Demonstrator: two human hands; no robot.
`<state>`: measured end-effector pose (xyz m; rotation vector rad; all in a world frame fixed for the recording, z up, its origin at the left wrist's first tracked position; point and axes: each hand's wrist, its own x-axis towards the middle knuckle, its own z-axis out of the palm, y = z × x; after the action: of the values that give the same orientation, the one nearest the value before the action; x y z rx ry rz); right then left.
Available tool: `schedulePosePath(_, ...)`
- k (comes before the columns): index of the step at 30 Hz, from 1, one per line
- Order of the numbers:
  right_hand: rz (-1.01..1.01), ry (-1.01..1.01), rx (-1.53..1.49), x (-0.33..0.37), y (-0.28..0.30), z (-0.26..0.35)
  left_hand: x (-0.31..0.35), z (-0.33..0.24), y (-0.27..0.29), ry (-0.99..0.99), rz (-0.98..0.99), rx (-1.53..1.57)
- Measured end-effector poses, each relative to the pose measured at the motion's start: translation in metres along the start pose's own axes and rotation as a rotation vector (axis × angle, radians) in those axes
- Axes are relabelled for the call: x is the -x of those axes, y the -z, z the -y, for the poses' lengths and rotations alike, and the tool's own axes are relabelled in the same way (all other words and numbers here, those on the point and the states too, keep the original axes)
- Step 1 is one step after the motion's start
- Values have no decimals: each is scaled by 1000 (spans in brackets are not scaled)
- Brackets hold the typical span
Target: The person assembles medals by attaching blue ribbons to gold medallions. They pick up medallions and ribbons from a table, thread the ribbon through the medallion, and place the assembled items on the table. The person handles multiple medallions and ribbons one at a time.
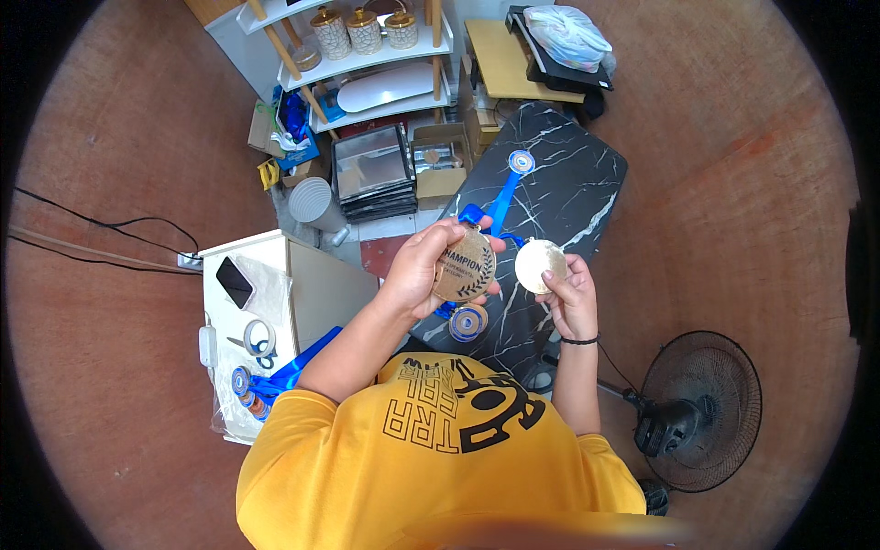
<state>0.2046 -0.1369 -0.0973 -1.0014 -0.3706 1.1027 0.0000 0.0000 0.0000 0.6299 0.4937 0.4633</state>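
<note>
A yellow shirt [339, 467] was nearest, while over the dark surface [587, 174] the left hand [418, 268], fingers closed, gripped a gold medal [467, 268] and the right hand [575, 298] pinched a pale disc [535, 264], probably another medal.

On the left gold medal [466, 280], one bold line of dark capitals [463, 262] is printed above smaller lines, with a leafy sprig [480, 286] set beside them. Across the yellow shirt [321, 467], large black-outlined block letters [422, 403] are borne next to a round black emblem [497, 410]. On the blue-ringed far medal [522, 162] and near medal [468, 323], any lettering is too small to be read
</note>
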Motion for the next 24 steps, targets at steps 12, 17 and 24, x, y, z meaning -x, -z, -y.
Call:
schedulePosePath(12,-54,-24,0,-19,23,-17,-17,0,2,-13,-16,-36)
schedulePosePath(17,-76,-54,43,-33,27,-27,-34,-1,12,13,-35,-26)
schedulePosePath(24,-169,-144,196,-68,52,-64,-62,-4,24,39,-9,-7)
